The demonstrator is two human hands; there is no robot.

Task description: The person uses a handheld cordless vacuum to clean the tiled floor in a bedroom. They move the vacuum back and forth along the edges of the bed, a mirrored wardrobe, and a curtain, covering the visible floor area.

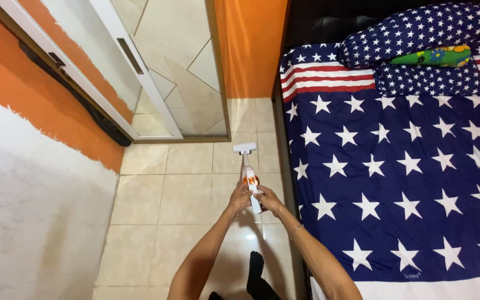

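While both hands, left hand [240, 198] and right hand [268, 200], clench the white stick vacuum [248, 172], its head sits on the floor [184, 189] near the bed's [395, 183] edge.

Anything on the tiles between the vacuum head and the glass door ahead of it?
Nothing visible. Both hands, left hand and right hand, grip the white stick vacuum; bare floor tiles run from its head to the door. The bed lies alongside.
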